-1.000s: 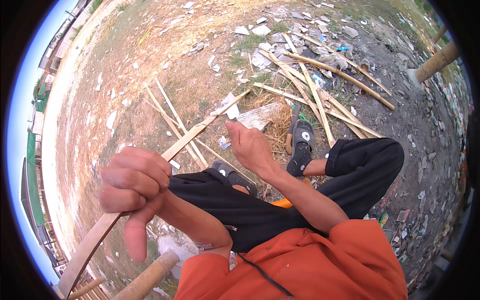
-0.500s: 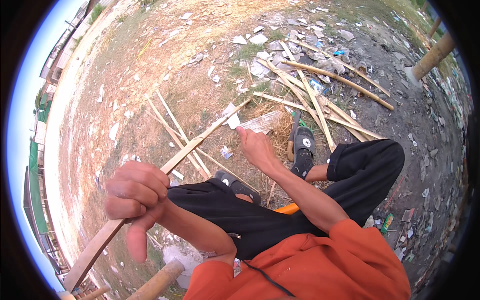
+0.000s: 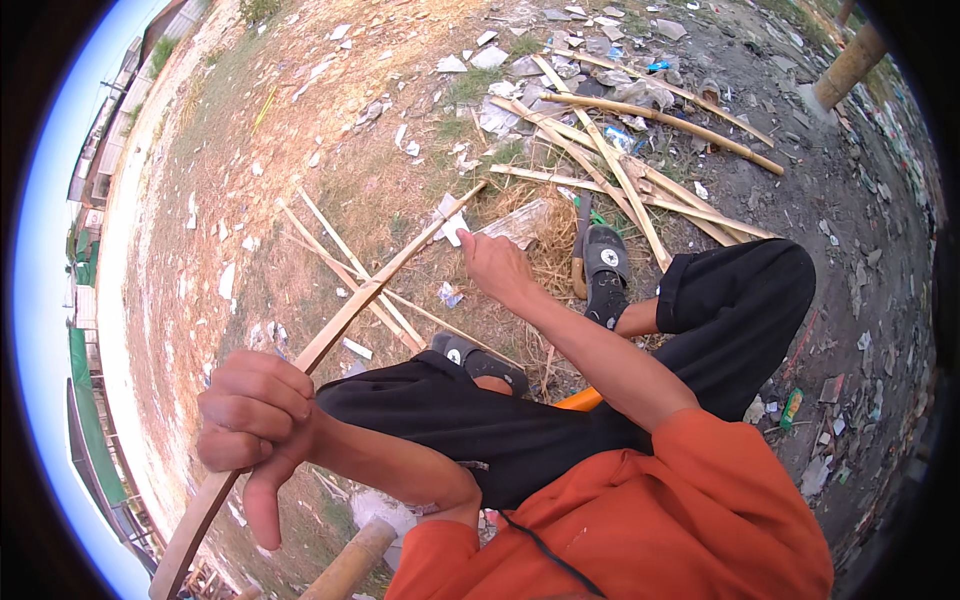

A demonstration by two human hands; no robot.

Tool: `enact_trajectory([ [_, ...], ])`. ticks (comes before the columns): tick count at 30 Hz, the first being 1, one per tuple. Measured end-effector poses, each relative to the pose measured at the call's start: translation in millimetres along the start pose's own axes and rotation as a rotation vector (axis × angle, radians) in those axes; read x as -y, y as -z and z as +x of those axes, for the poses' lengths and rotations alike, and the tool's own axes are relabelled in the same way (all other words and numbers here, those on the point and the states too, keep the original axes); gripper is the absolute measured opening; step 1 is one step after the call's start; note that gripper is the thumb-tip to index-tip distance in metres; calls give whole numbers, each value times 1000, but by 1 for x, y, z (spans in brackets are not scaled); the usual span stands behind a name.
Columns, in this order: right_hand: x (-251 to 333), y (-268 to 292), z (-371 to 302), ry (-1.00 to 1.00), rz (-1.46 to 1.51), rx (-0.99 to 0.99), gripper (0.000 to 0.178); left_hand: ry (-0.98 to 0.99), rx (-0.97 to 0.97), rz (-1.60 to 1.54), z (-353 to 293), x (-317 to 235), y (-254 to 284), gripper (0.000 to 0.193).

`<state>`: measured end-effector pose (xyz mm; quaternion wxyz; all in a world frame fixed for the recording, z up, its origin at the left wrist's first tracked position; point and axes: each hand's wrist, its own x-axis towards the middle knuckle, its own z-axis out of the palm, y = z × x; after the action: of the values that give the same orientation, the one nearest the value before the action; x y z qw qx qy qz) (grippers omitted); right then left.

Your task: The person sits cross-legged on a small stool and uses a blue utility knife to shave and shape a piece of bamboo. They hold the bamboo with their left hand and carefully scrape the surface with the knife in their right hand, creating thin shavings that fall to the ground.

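A long, pale bamboo strip (image 3: pixel 352 304) runs diagonally across my front, from the lower left to a narrow tip above my right hand. My left hand (image 3: pixel 257 415) is wrapped round its lower part, with the thumb pointing down. Beside the far part of the strip is my right hand (image 3: pixel 497 265), closed, its thumb extended and a small gap between it and the strip. The undersides of its fingers are hidden, so what they hold, if anything, does not show. By my right shoe (image 3: pixel 606 262) lies a blade tool with a wooden handle (image 3: pixel 579 276).
Several bamboo strips (image 3: pixel 625 170) lie crossed on the ground ahead to the right, beside a bamboo pole (image 3: pixel 668 122). More strips (image 3: pixel 352 262) lie crossed left of my feet. Thick posts (image 3: pixel 850 68) stand at far right and near left (image 3: pixel 350 562). Scraps litter the ground.
The whole view has shifted a little. My left hand is slightly lower in the picture, still gripping the bamboo strip. My right hand stays beside the strip's far part.
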<state>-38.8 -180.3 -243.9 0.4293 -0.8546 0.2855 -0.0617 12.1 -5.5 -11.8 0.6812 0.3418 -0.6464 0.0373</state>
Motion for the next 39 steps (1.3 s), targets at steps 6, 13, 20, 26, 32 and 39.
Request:
enact_trajectory([
  [6, -15, -11, 3, 50, 35, -34, 60, -29, 36, 17, 3, 1, 0, 64],
  [13, -37, -28, 36, -47, -18, -61, 55, -3, -3, -41, 5, 2, -4, 69],
  [20, -87, -27, 77, 182, -398, -2, 46, -5, -63, -22, 0, -1, -2, 68],
  [26, -172, 18, 110, -159, -613, -213, 41, -7, -75, 2, -1, 0, 0, 66],
  [32, -38, 69, 44, 110, -2, -42, 46, -14, -71, -14, 3, 6, 0, 66],
  [39, 88, 76, -81, 197, 308, 156, 43, 9, -148, 103, 0, 1, -4, 64],
])
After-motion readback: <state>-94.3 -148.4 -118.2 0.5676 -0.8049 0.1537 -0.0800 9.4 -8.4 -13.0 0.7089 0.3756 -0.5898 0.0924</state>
